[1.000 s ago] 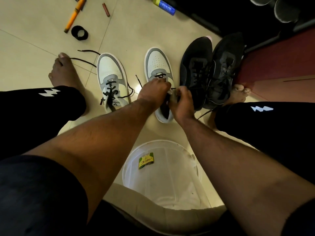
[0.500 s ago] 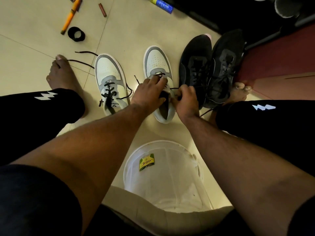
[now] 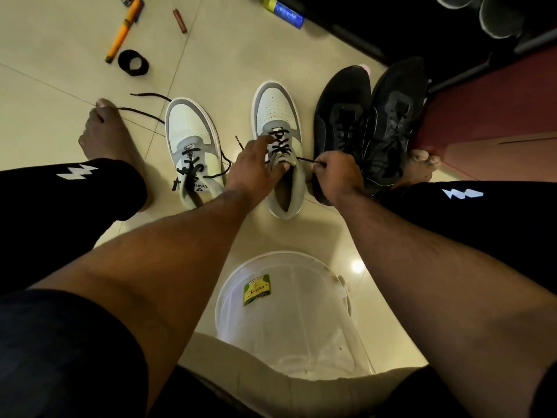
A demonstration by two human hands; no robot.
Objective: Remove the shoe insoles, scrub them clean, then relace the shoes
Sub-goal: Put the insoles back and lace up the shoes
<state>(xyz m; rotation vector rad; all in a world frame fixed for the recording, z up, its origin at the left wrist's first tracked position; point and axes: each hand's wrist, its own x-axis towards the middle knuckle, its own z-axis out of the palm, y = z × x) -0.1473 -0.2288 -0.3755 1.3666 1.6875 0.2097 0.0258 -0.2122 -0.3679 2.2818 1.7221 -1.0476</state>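
Two white-and-grey sneakers stand on the tiled floor between my feet. The left sneaker [image 3: 187, 125] is partly laced, and its black lace ends trail loose towards my left foot [image 3: 102, 137]. My left hand [image 3: 256, 167] holds the right sneaker [image 3: 275, 107] at its lacing, with the thumb on the tongue and the fingers over the crossed black laces. My right hand [image 3: 337, 173] pinches the black lace [image 3: 304, 159] coming out of that sneaker's right side, and the lace is stretched taut. No insoles are in sight.
A pair of black shoes [image 3: 361, 122] stands right of the sneaker, against my right hand. A clear plastic tub [image 3: 229, 285] with a green label sits near my knees. An orange pen [image 3: 123, 31], a black ring [image 3: 133, 62] and a blue tube [image 3: 283, 12] lie farther off. A red cabinet [image 3: 482, 101] stands at the right.
My left hand shifted forward from the sneaker's collar onto its lacing. My right hand drew away to the right, pulling the lace out taut.
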